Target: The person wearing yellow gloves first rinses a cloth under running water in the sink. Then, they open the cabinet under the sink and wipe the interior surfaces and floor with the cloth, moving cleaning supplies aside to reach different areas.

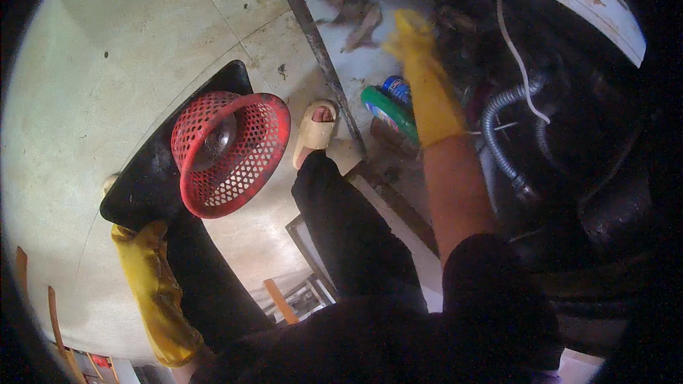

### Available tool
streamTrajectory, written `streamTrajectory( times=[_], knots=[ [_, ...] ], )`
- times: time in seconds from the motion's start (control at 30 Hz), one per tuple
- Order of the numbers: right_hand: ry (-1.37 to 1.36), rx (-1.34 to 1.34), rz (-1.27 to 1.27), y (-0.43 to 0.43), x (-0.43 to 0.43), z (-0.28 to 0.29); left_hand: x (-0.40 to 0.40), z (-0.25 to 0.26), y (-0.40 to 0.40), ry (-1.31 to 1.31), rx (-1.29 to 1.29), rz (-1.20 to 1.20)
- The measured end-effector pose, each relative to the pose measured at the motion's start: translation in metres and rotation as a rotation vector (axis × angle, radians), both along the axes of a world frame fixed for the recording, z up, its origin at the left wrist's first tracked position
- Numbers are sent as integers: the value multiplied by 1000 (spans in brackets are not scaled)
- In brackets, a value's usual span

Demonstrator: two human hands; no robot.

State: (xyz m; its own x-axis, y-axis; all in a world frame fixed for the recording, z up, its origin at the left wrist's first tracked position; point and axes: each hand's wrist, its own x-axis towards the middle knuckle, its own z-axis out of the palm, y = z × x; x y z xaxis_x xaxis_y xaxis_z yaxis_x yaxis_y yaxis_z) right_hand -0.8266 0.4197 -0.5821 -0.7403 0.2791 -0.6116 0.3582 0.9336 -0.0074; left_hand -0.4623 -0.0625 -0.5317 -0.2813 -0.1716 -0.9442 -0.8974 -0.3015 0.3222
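Observation:
My left hand, in a long yellow rubber glove, grips the lower edge of a black tray-like container; its fingers are largely hidden there. A red plastic colander rests tilted against the container, with a round shiny metal piece inside. My right hand, also in a yellow rubber glove, is stretched out over a dirty, pale cabinet floor. It is blurred, so its finger grip is unclear. Just left of it lies a crumpled brown rag-like thing. A green bottle and a blue container lie beside my right forearm.
A grey corrugated hose and a white cable hang at the right. A dark sill separates the cabinet from the tiled floor, where dark scraps lie. My slippered foot stands by the sill.

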Motion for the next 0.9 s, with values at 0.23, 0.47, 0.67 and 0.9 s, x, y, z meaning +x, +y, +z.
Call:
streamTrajectory(
  times=[0.23, 0.47, 0.67, 0.9],
  knots=[
    [500, -33, 176, -62, 8, -59, 11, 2, -12, -13, -72, -109],
    [593, -286, 667, -125, 51, -67, 16, -2, -7, -47, -101, -178],
    [11, 548, 719, 17, -49, -54, 23, -20, -3, -25, -99, -266],
    [-46, 415, 237, 45, 27, -42, 39, -12, -1, -61, -164, -367]
  ],
)
